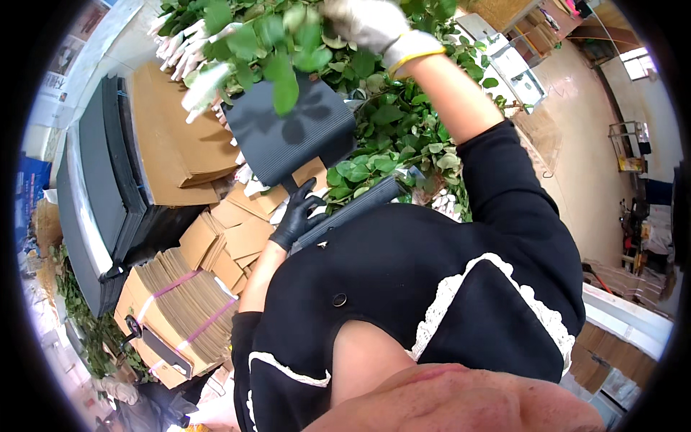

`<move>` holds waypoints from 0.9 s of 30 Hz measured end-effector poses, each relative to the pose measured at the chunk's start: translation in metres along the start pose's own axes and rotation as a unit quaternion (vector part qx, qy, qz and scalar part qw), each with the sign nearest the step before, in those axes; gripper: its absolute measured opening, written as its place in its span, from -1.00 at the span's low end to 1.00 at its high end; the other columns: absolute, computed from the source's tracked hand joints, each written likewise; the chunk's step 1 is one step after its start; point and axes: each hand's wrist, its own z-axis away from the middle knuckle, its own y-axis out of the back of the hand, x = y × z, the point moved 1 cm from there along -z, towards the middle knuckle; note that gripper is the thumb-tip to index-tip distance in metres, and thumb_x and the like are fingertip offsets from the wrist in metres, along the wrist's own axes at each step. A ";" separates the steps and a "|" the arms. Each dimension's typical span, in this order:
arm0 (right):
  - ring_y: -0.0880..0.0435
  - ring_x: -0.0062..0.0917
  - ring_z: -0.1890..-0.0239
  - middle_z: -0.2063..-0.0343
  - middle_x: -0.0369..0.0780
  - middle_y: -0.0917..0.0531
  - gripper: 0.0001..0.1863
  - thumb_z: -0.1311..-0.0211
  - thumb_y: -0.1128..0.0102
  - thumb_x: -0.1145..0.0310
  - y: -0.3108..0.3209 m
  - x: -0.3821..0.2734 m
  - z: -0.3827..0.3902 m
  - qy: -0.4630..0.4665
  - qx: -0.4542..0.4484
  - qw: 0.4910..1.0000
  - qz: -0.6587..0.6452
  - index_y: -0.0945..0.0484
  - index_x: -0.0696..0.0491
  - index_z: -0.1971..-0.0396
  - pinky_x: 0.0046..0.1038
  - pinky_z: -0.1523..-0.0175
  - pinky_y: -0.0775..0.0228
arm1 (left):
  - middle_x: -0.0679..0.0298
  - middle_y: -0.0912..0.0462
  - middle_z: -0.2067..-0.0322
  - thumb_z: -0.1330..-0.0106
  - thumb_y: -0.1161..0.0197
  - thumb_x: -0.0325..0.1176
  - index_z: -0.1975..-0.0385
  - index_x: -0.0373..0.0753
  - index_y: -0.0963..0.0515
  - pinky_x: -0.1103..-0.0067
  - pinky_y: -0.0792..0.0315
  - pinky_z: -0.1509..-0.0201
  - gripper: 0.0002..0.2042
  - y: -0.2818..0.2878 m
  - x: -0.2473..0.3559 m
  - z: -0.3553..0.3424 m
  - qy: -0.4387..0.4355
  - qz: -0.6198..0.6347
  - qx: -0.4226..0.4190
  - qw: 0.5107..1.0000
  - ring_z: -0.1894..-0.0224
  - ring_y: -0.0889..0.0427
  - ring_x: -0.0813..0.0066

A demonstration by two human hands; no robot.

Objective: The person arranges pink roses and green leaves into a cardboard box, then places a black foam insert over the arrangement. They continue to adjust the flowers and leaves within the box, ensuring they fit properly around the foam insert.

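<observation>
My left hand (296,214), in a black glove, is at the lower edge of a dark grey corrugated sheet (284,133). Its fingers are bent and spread, with nothing visible between them. Higher up, my right hand (371,27) wears a white glove with a yellow cuff edge. It is closed on a leafy stem (284,79), whose blurred leaves hang over the sheet and cast a shadow there; the fingertips are partly hidden. A heap of leafy stems (392,126) spreads below and right of that hand. White-wrapped ends (183,47) stick out at upper left.
Left of me stand a brown cardboard stack (176,129) and dark grey sheets (108,165). Nearer lie loose cardboard pieces (234,234) and a bundle tied with pink straps (176,302). A dark ridged edge (360,209) runs close to my chest. Bare floor (576,122) shows at right.
</observation>
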 end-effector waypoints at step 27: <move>-0.69 -0.20 0.30 0.39 -0.06 -0.66 -0.68 -0.07 -0.19 0.36 -0.095 0.043 -0.138 -0.117 -0.037 0.990 0.065 -0.59 -0.16 0.11 -0.18 0.15 -0.55 | 0.07 -0.57 0.00 -0.03 -0.37 -0.44 -0.11 -0.24 -0.48 0.31 -0.45 -0.11 -0.45 -0.012 -0.018 0.023 -0.021 0.031 0.081 0.996 -0.05 -0.54 0.05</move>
